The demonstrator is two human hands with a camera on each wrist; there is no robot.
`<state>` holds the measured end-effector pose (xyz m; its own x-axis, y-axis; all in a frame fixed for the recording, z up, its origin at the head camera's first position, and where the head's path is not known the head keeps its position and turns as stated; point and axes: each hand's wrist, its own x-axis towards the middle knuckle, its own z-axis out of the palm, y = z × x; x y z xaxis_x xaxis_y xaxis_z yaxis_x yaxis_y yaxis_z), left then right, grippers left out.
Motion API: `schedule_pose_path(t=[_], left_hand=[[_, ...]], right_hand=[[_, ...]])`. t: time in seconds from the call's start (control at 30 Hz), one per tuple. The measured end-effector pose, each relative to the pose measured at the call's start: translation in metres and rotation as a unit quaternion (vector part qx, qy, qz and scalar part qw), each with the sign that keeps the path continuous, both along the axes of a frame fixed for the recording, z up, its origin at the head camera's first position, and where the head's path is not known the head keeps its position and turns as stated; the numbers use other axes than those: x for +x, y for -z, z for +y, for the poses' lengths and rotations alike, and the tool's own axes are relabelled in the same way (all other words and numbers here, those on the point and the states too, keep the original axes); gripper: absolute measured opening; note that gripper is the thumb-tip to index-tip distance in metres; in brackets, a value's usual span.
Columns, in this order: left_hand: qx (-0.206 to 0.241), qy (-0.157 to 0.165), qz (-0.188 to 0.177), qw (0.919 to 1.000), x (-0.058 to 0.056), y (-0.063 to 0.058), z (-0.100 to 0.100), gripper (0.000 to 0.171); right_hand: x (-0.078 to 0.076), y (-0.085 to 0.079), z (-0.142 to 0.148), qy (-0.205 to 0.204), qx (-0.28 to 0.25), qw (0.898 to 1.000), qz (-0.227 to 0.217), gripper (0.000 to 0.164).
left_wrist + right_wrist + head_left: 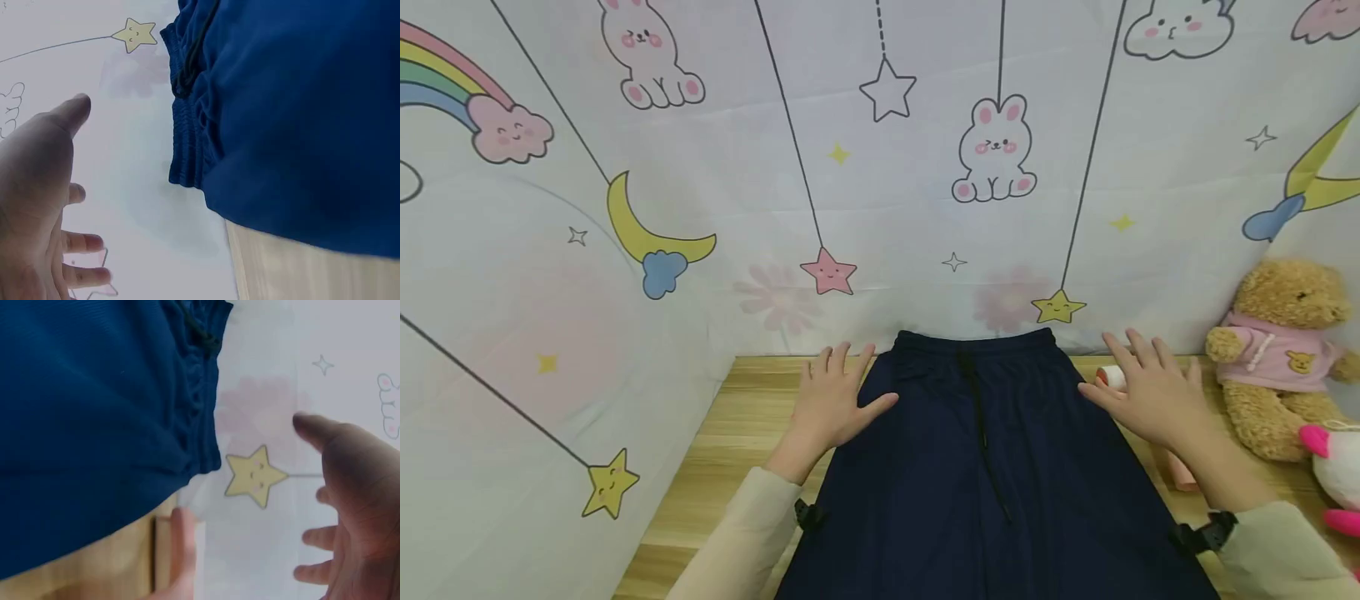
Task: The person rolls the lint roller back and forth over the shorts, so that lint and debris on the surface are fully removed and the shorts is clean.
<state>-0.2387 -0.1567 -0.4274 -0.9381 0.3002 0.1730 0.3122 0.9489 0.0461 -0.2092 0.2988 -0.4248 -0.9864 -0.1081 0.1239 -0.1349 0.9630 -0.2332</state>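
Observation:
A pair of dark navy drawstring pants point(947, 467) is spread with the elastic waistband point(970, 343) at the far side, against the white backdrop. From the waistband's middle a black drawstring point(979, 400) trails down the front. My left hand point(827, 408), fingers spread, is at the garment's upper left and holds nothing. On the opposite side my right hand point(1153, 396) is likewise spread and bare, just beyond the waistband's right end. Both wrist views show the gathered waistband in front of a hand; the lower legs run out of the head view.
The wooden tabletop point(760, 417) shows on both sides of the pants. Close by my right hand are a small white-and-red roll point(1111, 377) and a pinkish cylinder point(1182, 473). A teddy bear point(1277, 358) in a pink hoodie and a white-and-pink plush toy point(1337, 471) stand at the right.

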Motion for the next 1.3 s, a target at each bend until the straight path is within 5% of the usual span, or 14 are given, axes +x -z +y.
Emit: schedule_pose_path(t=[0.3, 0.47, 0.67, 0.87, 0.93, 1.1, 1.3], left_hand=[[0.075, -0.046, -0.037, 0.9954, 0.046, 0.016, -0.041, 0.082], [0.153, -0.069, -0.140, 0.9758, 0.069, 0.024, -0.060, 0.068], [0.284, -0.058, -0.283, 0.9145, 0.088, 0.038, -0.077, 0.060], [0.414, -0.051, -0.388, 0.8220, 0.098, 0.052, -0.087, 0.053], [0.436, -0.058, -0.412, 0.7980, 0.101, 0.055, -0.089, 0.052], [0.464, -0.063, -0.443, 0.7646, 0.105, 0.060, -0.091, 0.042], [0.483, -0.073, -0.464, 0.7388, 0.113, 0.062, -0.092, 0.027]], right_hand=[[0.024, 0.030, 0.034, 0.023, 0.007, 0.999, 0.023, 0.088], [0.034, 0.050, 0.048, 0.039, -0.026, 0.999, -0.018, 0.084], [0.035, 0.068, 0.061, 0.036, -0.057, 0.997, -0.025, 0.078], [0.032, 0.075, 0.068, 0.006, -0.095, 0.995, -0.023, 0.072], [0.031, 0.076, 0.068, 0.010, -0.109, 0.994, -0.018, 0.069], [0.034, 0.076, 0.066, 0.048, -0.125, 0.991, -0.004, 0.062], [0.038, 0.073, 0.059, 0.064, -0.126, 0.990, 0.021, 0.062]])
